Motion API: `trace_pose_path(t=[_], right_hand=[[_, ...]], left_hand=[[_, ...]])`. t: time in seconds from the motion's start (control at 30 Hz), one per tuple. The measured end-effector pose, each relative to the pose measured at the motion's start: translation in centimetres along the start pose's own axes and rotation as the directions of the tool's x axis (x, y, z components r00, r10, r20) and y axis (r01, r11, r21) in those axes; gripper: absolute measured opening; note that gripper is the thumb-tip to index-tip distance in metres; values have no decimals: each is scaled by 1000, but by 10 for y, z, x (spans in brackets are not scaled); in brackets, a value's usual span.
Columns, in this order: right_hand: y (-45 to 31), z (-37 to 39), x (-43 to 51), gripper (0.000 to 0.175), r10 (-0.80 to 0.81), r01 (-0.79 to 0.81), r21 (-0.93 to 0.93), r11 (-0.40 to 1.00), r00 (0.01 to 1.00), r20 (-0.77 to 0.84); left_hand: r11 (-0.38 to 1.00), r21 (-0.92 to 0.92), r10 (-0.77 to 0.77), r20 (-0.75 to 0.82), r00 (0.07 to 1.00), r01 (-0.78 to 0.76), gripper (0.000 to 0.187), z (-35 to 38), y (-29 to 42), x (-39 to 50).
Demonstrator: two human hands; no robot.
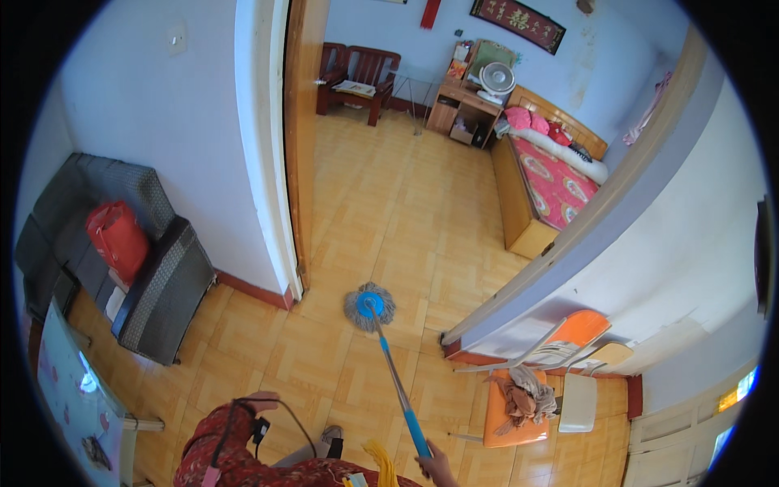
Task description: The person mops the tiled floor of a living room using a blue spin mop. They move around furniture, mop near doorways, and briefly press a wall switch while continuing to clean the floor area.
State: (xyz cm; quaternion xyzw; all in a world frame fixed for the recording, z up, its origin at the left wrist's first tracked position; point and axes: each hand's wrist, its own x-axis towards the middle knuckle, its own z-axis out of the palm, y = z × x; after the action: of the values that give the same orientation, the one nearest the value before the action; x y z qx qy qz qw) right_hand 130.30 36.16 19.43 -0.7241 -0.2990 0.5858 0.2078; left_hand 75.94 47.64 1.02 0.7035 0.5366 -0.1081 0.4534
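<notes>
My right hand [436, 465], at the bottom of the view, is closed around the blue grip of a mop [416, 429]. The mop's metal pole slants up and left to a blue round disc with a grey string mop head [355, 315], which rests on the tiled floor [389, 255] at the doorway. My left hand [263, 400] is at the lower left, in front of a red patterned sleeve, beside a black cable. Whether its fingers hold the cable cannot be told. A yellow tassel-like bundle [380, 459] hangs near my waist.
A grey sofa [164, 298] with a red bag [120, 240] and a covered table [76, 377] stand left. An orange chair [496, 420] with crumpled cloths [523, 399] stands right. Past the door frame [292, 152] are a bed [508, 201], a desk with a fan [497, 79] and a wooden armchair [368, 70].
</notes>
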Motion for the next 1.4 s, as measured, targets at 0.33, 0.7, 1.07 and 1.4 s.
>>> trace_pose_path(t=[0.33,0.7,1.07,1.4], right_hand=[[-162,53,105,71,-193,233,-173,957,956,223],[204,-47,-46,59,-361,340,-424,839,932,33],[146,-52,-82,60,152,-165,-230,959,986,-71],[-91,-50,-53,61,-257,255,-303,918,966,35]], left_hand=[[982,-171,-100,-86,991,85,43,26,8,-37],[999,32,26,11,1000,-27,42,-12,64,21],[987,39,159,-34,987,-157,49,-45,115,29],[800,21,595,-154,789,-600,65,-138,246,21]])
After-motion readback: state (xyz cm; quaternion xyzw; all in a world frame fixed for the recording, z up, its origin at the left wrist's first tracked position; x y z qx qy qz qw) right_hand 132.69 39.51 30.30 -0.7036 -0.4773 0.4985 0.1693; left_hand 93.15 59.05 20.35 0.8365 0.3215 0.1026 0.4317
